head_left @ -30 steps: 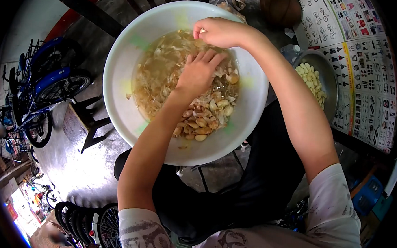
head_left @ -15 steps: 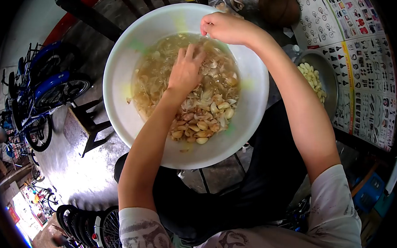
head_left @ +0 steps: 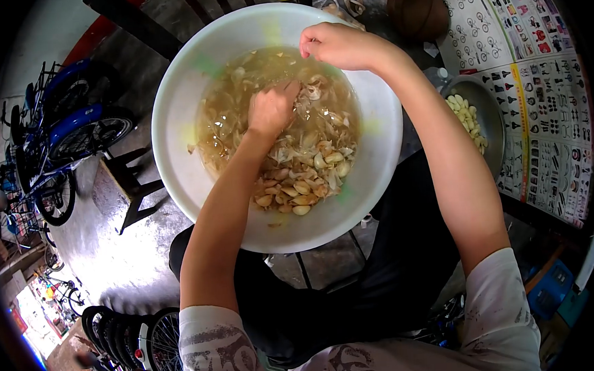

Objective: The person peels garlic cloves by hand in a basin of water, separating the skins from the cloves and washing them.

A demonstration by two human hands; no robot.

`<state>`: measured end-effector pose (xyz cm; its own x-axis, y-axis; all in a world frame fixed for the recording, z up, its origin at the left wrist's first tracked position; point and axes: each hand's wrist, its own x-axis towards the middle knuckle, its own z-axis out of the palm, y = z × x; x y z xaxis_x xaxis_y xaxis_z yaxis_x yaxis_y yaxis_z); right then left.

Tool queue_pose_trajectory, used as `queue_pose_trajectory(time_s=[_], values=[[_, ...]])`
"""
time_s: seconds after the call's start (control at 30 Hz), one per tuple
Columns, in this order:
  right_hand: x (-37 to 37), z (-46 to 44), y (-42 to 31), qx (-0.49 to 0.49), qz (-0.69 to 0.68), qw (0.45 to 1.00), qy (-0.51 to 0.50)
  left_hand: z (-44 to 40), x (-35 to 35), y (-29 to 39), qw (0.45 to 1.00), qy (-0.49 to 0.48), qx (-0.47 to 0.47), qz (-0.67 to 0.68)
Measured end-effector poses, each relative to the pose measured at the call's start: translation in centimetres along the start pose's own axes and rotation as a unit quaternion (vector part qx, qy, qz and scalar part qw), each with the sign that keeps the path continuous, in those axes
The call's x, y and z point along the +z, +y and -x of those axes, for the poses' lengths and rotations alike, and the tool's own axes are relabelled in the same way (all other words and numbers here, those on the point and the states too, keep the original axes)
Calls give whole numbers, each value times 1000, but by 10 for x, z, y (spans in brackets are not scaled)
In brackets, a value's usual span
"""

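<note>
One basin [head_left: 378,134] holds water [head_left: 267,58], skins [head_left: 315,89] and garlic cloves [head_left: 300,200]; one bowl [head_left: 495,118], peeled cloves [head_left: 464,115]. Left hand [head_left: 273,111] and right hand [head_left: 337,46] are curled; grip contents undeterminable.

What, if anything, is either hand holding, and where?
Can't tell for either. The left hand is curled among wet garlic skins, any grip hidden; the right hand is curled over the basin, no held item clearly visible.
</note>
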<state>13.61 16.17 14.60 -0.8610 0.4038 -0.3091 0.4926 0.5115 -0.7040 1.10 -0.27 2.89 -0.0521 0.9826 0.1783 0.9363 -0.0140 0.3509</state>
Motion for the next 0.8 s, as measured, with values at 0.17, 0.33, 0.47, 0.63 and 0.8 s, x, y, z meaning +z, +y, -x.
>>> queue_pose_trajectory(time_s=[0.17,0.33,0.47,0.63,0.8], values=[[-13,22,-11,-12,13,1000,18,-5,-2,3,992,112,58,14],[-44,96,-34,25,-176,984,18,-4,8,-7,981,99,83,147],[-62,163,-17,64,-306,945,99,-2,8,-8,985,50,20,162],[-54,243,46,226,-442,818,291,-2,6,-8,985,81,50,143],[-28,289,111,278,-451,798,287,-2,6,-8,992,47,18,116]])
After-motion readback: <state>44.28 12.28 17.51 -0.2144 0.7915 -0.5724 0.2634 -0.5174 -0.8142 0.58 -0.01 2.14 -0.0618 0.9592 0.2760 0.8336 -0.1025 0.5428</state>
